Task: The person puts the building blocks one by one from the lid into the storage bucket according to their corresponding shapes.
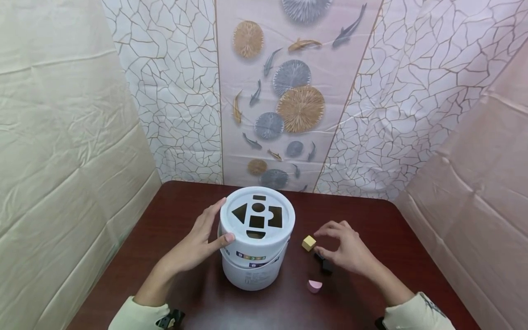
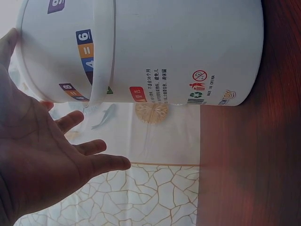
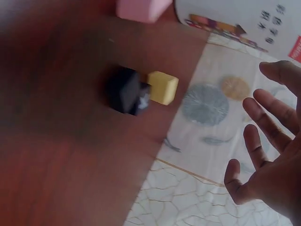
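Observation:
A white bucket [image 1: 253,275] stands upright under a lid [image 1: 290,208] with several shaped holes, among them a triangle, a circle and a square. My left hand [image 1: 198,243] rests against the lid's left rim, thumb and fingers spread along it. In the left wrist view its fingers [image 2: 96,147] are extended beside the bucket's handle [image 2: 104,52]. My right hand [image 1: 348,247] hovers just right of a yellow cube [image 1: 308,243], holding nothing. Below that hand lies a black block [image 1: 326,266], partly hidden. Nearer me sits a pink half-round block [image 1: 314,286].
The blocks lie to the right of the bucket on a dark red-brown table [image 1: 189,201]. Patterned cloth [image 1: 185,114] hangs behind the table's far edge, with plain cloth walls [image 1: 70,183] at both sides.

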{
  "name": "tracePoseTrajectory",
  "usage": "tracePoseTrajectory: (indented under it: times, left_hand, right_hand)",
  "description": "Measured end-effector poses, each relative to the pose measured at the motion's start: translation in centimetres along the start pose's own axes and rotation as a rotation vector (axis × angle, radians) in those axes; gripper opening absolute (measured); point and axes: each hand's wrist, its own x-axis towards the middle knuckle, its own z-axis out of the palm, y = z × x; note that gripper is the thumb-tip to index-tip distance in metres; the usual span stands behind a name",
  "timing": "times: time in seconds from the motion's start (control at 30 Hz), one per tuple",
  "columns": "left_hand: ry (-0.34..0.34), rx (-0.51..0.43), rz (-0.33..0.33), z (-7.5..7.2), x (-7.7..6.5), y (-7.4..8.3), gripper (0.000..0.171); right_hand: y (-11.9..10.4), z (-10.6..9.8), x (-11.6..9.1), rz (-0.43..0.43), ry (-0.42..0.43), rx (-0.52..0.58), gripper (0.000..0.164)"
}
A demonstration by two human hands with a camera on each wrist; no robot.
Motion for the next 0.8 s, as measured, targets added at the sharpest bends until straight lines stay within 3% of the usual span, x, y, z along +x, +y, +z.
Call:
tracePoseTrajectory:
  times: [0.4, 0.8]
  left_hand:
    - [-0.002, -0.006, -0.015, -0.1, 0.0, 0.1, 0.098]
    - [-0.001, -0.003, -0.012, -0.1, -0.1, 0.2, 0.098]
  right_hand:
    - [0.1, 3.6, -5.1, -0.031, -0.107, 0.086, 0.025]
    - [1.1, 4.9, -6.4, -0.053, -0.165, 0.062, 0.027]
